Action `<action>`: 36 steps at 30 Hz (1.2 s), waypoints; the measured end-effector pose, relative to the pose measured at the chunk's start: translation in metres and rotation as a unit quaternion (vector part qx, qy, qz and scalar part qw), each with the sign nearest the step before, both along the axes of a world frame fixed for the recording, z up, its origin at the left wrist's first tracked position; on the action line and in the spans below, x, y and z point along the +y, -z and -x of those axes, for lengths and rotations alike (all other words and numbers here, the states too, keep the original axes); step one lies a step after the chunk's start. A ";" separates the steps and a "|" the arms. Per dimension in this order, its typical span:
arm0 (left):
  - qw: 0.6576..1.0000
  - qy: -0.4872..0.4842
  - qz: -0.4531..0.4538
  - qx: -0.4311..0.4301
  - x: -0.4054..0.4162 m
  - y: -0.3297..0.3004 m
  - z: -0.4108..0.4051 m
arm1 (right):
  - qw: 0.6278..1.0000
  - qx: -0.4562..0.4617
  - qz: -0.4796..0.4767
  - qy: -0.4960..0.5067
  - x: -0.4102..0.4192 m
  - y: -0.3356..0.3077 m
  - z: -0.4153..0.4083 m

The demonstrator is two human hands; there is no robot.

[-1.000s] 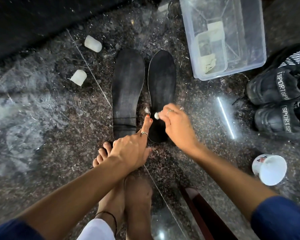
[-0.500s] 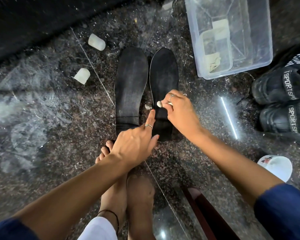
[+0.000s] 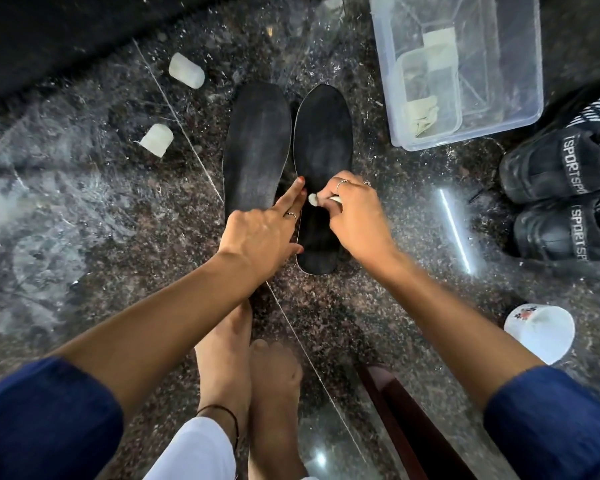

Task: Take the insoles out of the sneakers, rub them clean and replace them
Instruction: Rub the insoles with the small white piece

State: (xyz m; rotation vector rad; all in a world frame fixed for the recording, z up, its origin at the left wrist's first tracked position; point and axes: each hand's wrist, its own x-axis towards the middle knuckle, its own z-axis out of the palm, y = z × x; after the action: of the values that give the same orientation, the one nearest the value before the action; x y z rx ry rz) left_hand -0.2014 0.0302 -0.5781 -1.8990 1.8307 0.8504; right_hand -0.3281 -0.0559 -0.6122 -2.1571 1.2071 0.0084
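Rubbing is under way in the head view: the right hand [image 3: 355,216] pinches a small white wad [image 3: 313,198] against the right-hand flat black insole [image 3: 323,157], while the left hand [image 3: 260,233], forefinger extended and other fingers curled, pins its edge — evidently to stop sliding. The second black insole [image 3: 255,150] lies just beside. Both black sneakers [image 3: 561,199] wait well apart on the polished dark granite floor [image 3: 84,202] — refitting not yet begun.

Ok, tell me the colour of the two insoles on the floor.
Black, both insoles, edged by a thin pale rim; the head view shows it.
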 end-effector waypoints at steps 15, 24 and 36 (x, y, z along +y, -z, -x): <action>0.999 0.021 0.000 -0.025 0.000 0.002 0.004 | 0.997 -0.011 0.022 -0.079 0.012 -0.003 0.016; 0.999 0.041 -0.005 -0.030 -0.002 0.002 0.005 | 0.996 -0.022 -0.004 -0.086 0.046 -0.005 0.042; 0.998 0.046 -0.004 -0.033 -0.003 0.002 0.007 | 0.998 -0.007 0.030 -0.047 -0.002 0.005 0.021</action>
State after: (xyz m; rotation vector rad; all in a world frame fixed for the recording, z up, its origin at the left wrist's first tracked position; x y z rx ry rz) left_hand -0.2079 0.0271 -0.5800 -1.8004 1.8574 0.7526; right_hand -0.3491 -0.0576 -0.6171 -2.2612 1.1092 -0.0014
